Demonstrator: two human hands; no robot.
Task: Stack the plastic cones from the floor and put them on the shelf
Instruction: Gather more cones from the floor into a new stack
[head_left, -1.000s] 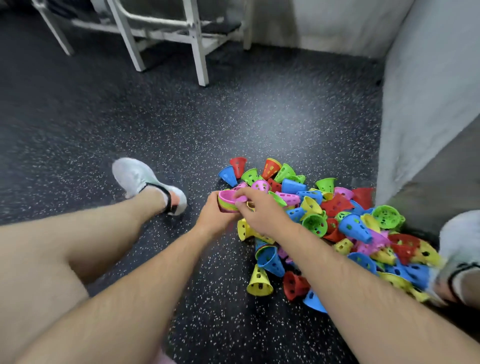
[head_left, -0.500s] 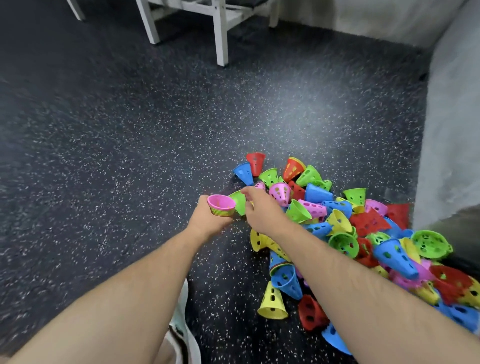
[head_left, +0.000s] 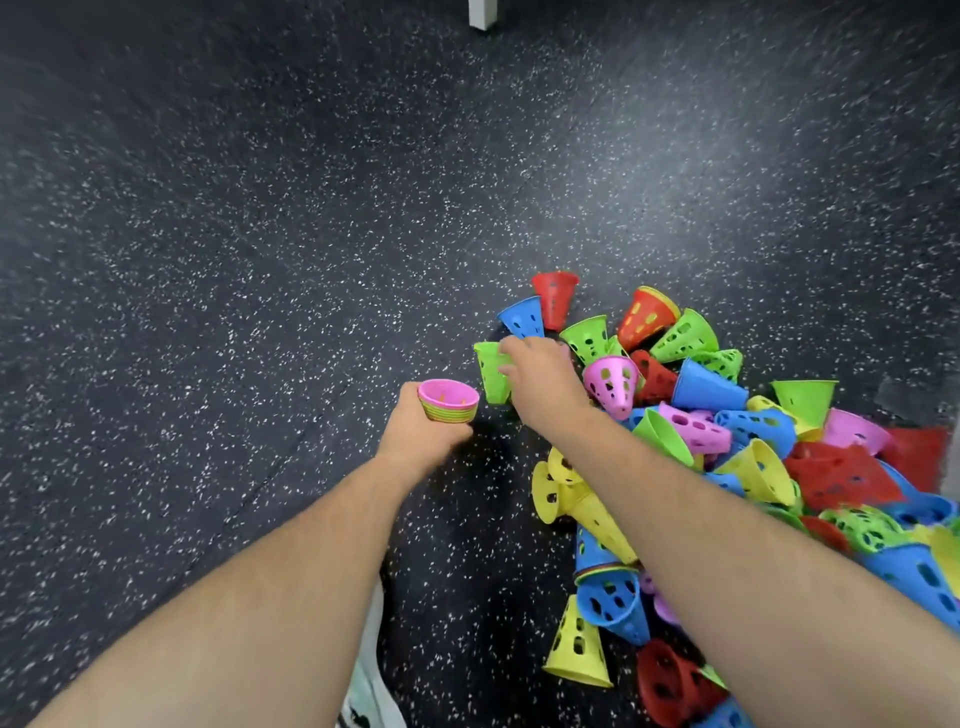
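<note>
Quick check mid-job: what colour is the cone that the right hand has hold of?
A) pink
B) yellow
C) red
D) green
D: the right hand has its fingers round a green cone, while the left hand holds the pink-topped stack beside it.

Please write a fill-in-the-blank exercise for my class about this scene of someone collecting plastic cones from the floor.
1. The top cone in the stack of cones held by the left hand is ____ in colour.
2. The single cone gripped by the right hand is ____.
3. On the speckled floor, the pile of loose cones lies on the person's ____ side.
Missing words: pink; green; right.
</note>
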